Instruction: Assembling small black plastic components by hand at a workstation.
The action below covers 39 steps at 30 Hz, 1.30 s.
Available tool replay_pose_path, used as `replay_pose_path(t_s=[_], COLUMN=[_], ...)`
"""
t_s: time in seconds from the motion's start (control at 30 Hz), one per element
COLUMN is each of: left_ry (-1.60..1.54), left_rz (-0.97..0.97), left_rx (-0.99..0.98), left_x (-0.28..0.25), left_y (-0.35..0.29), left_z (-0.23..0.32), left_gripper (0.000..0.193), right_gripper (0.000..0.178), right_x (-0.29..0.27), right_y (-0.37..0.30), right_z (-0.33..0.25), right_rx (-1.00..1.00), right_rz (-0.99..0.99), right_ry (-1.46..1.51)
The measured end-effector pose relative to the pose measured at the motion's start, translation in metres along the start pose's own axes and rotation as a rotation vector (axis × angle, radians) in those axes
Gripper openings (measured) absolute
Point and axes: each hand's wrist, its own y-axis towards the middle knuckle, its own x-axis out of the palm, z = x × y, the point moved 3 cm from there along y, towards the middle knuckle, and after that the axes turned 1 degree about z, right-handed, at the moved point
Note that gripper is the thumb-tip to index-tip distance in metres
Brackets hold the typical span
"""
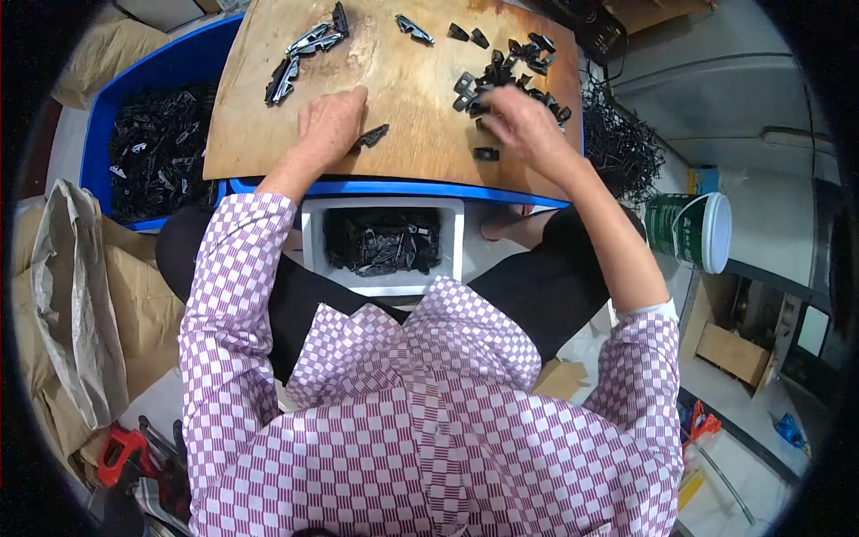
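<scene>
My left hand [333, 123] rests on the wooden board [412, 107] with its fingers curled in; what they hold, if anything, is hidden. Right beside it lies a dark elongated plastic clip-like part [372, 136]. My right hand [528, 130] is over the near side of a loose pile of small black plastic pieces [501, 67], its fingers smeared by motion. One small black piece [486, 154] lies just below that hand. Farther back on the left is a group of black and silvery elongated parts [304, 45], and a single similar part [414, 29] sits at the back middle.
A blue tub [98, 134] full of black parts stands at the left, under the board's edge. Between my legs is a white foam box [383, 289] holding more parts. Thin black pieces [626, 148] are heaped at the right, near a green-and-white bucket [689, 231].
</scene>
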Motion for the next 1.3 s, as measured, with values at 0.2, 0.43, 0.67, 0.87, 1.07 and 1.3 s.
replay_pose_path(t_s=[0.2,0.43,0.67,0.87,1.07,1.3], left_ry=[-0.016,-0.011,-0.181,-0.784,-0.589,-0.203], left_rz=[-0.027,-0.197,-0.129,-0.211,-0.046,0.045], left_rx=[0.071,0.250,0.122,-0.471,-0.306,-0.014], left_x=[-0.024,-0.012,0.002,0.014,0.018,0.001], left_y=[-0.010,-0.032,-0.023,-0.024,-0.039,-0.051], left_z=[-0.010,0.013,0.011,-0.007,-0.010,0.006], left_gripper=[0.019,0.026,0.030,0.031,0.024,0.025], right_gripper=[0.024,0.026,0.024,0.016,0.016,0.016], right_x=[0.029,0.043,0.052,0.070,0.073,0.030], right_y=[-0.044,-0.030,-0.022,-0.020,-0.025,-0.024], right_z=[-0.014,-0.024,-0.029,-0.024,-0.017,-0.005], right_rx=[-0.101,-0.052,0.098,0.279,-0.057,0.049], right_rz=[-0.185,-0.175,-0.053,-0.036,0.222,0.279], right_ry=[-0.240,-0.020,0.235,0.613,0.359,0.439])
